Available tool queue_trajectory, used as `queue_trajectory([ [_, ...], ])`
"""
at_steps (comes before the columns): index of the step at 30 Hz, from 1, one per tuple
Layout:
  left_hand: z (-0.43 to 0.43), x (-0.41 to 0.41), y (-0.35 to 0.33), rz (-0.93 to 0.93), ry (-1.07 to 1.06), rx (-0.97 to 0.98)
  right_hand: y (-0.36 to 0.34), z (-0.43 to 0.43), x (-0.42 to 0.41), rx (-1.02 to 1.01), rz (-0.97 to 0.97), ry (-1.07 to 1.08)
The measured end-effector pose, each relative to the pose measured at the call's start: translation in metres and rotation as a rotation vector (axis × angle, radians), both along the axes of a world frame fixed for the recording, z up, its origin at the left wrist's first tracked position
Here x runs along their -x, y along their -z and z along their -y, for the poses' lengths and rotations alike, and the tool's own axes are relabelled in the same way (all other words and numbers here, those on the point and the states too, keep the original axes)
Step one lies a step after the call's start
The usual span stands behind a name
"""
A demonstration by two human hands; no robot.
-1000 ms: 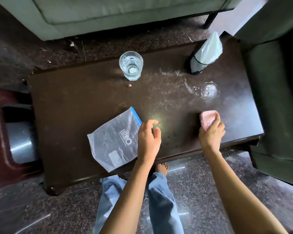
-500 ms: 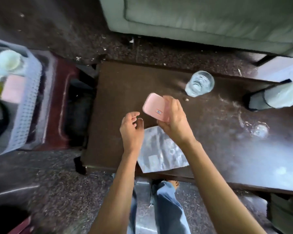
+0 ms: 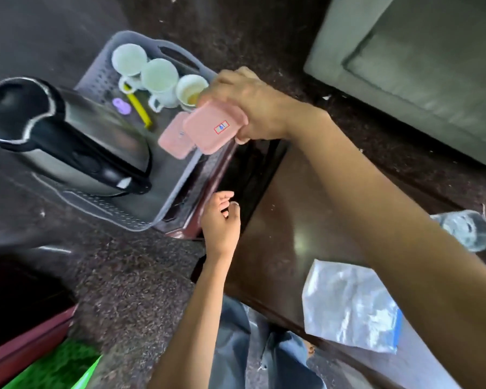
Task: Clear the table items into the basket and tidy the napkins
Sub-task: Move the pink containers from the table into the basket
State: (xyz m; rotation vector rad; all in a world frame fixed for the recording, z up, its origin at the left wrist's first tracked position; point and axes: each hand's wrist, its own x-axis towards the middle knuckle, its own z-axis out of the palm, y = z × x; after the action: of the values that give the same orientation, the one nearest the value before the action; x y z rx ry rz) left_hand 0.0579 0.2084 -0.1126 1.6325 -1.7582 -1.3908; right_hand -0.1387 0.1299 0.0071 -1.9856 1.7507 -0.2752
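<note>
One pink case (image 3: 208, 130) sat in the grip of the right hand (image 3: 253, 102), just above centre frame, fingers wrapped over its far edge and thumb under it. It hung tilted over the near right rim of the grey basket (image 3: 163, 214), which filled the upper left of the frame. A second pink case (image 3: 172, 138) already lay inside the basket, directly beneath and partly covered by the held one. Further into the basket stood three white cups (image 3: 159, 80), a yellow stick (image 3: 139, 108), a small purple piece (image 3: 121, 105) and a steel kettle (image 3: 68, 136) with a black lid and handle.

The left hand (image 3: 220, 220) hovered lower, at centre frame, between the basket and the dark table (image 3: 278, 220); its fingers were loosely curled and it held nothing.

At lower right, a clear plastic bag (image 3: 348, 304) with a blue edge lay on the table, and a drinking glass (image 3: 466, 230) stood at the right edge of the frame.

The step in hand appeared to be placing the case into the basket. The next move likely called for lowering it beside its twin, clear of the cups, then releasing. The bag and glass remained to be cleared. No napkins were visible.
</note>
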Motion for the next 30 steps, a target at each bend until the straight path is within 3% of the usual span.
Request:
queue_trajectory([
  [7, 0.034, -0.025, 0.01, 0.017, 0.058, -0.015, 0.022, 0.079, -0.047, -0.185, -0.083, -0.174],
  [16, 0.038, -0.032, 0.01, 0.004, 0.091, -0.025, 0.028, 0.093, -0.045, -0.282, -0.122, -0.162],
  [25, 0.032, -0.025, 0.01, 0.017, 0.112, -0.026, 0.035, 0.082, -0.042, -0.21, -0.131, -0.109],
  [30, 0.018, -0.021, 0.009, 0.016, 0.135, 0.001, 0.034, 0.057, -0.037, -0.108, 0.008, 0.043],
])
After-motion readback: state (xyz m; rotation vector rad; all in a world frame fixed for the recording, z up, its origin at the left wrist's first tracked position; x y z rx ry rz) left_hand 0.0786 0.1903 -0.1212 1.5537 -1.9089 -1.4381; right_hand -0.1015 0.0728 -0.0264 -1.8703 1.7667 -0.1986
